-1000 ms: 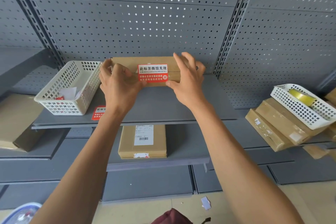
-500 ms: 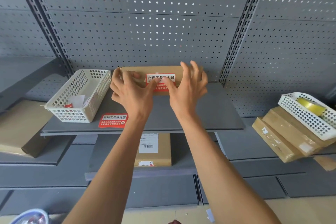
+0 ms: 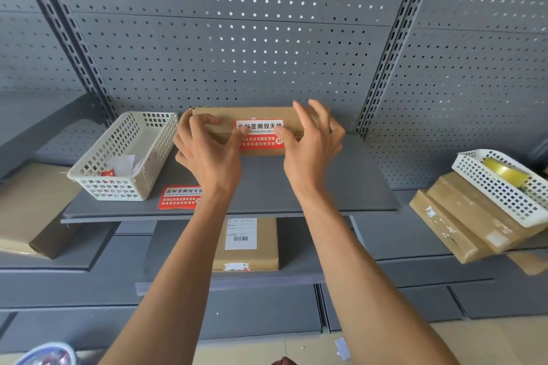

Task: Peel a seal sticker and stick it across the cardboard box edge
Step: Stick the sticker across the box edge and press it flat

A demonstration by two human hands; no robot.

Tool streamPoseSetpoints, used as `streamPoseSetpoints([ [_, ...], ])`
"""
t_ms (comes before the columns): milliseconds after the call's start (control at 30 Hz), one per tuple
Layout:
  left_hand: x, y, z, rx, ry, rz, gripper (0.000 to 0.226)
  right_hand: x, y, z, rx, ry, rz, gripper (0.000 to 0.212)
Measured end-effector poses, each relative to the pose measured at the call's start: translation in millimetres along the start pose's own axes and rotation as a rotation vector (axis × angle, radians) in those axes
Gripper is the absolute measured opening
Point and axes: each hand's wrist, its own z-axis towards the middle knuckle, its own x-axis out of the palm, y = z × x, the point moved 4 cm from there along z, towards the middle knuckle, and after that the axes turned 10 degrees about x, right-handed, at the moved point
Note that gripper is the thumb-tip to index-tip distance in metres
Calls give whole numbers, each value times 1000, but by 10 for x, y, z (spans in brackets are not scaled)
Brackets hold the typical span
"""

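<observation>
A flat cardboard box (image 3: 261,114) lies at the back of the grey shelf (image 3: 350,184), against the pegboard. A red and white seal sticker (image 3: 260,135) is folded over its front top edge. My left hand (image 3: 207,154) grips the box's left end, fingers curled over the top and thumb on the sticker's left edge. My right hand (image 3: 311,148) hovers over the right end with fingers spread, and its thumb presses the sticker's right edge.
A white basket (image 3: 124,157) with paper scraps stands left of the box, a sheet of red stickers (image 3: 181,197) in front of it. A labelled box (image 3: 246,246) lies one shelf below. At right, another basket (image 3: 504,187) with a tape roll rests on stacked boxes (image 3: 462,225).
My thumbs slid inward over the sticker and are now spread back to its two side edges. The box has stayed in place while my view tilted slightly.
</observation>
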Motion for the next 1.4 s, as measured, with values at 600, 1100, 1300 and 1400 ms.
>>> streamPoseSetpoints([
  [600,35,19,-31,114,130,80,70,47,-18,-95,-63,49,-90,76],
  [1100,-32,131,6,148,166,22,50,4,-69,-23,-67,43,-72,59],
  [1300,-95,122,6,224,211,-2,36,-74,-100,-37,-69,58,-15,40],
  [1400,-42,37,-2,190,203,55,57,-19,-11,-83,-30,115,-74,61],
])
